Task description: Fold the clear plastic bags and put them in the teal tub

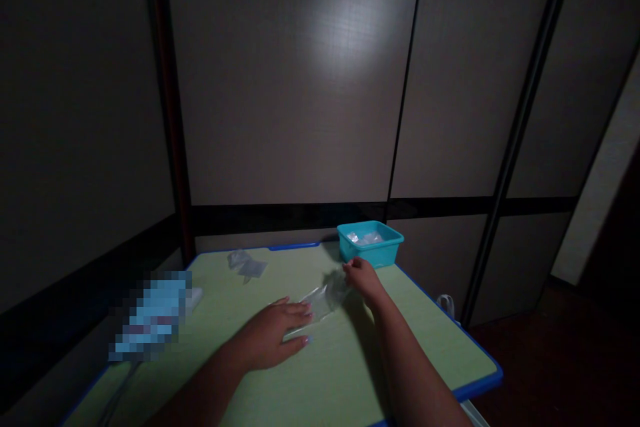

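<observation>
A clear plastic bag [323, 300] lies slantwise across the middle of the table. My left hand [275, 333] rests flat over its near-left end, fingers stretched out and thumb apart. At the far-right end, my right hand [363, 278] pinches the bag between thumb and fingertips, lifting that end a little off the tabletop. Just behind my right hand stands a turquoise plastic basket [375, 253] with crumpled clear plastic [367, 238] inside. Another crumpled clear plastic bag [247, 263] sits apart at the back left of the table.
The light green table [320, 387] has a blue edge. At its left side is a blurred-out light blue object [155, 317] with a cable [117, 390] running toward me. Dark cabinet doors [295, 93] rise behind. A white handle-like loop [445, 305] shows beyond the right edge.
</observation>
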`<state>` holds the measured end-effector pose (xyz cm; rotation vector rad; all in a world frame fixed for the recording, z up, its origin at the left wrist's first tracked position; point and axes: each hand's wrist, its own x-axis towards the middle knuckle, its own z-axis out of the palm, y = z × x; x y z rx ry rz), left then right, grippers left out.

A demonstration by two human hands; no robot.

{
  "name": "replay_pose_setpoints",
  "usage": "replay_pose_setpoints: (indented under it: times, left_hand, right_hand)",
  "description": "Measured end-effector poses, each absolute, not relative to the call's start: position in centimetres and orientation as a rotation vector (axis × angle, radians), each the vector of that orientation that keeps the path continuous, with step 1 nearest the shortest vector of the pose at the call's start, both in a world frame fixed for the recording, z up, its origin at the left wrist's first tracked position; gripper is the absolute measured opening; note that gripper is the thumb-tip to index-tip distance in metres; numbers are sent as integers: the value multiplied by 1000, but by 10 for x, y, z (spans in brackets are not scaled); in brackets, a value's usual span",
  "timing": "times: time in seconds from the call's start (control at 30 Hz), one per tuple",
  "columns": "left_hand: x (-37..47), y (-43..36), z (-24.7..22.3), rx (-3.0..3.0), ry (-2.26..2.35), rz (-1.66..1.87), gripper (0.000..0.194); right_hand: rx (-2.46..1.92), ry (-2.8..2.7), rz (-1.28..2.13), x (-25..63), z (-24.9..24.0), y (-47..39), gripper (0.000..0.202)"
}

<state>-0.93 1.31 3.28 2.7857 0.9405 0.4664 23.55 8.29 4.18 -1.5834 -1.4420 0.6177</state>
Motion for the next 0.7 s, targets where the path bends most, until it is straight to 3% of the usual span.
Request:
replay_pose_setpoints:
  times: [0.37, 0.7]
  left_hand:
    - [-10, 12, 28, 2798, 989, 550, 42]
    - [-7, 9, 31, 2833, 966, 587, 39]
  right_hand:
    - [-957, -1107, 1153, 195, 55, 72, 26]
    - [-663, -1089, 1358, 158, 48, 59, 30]
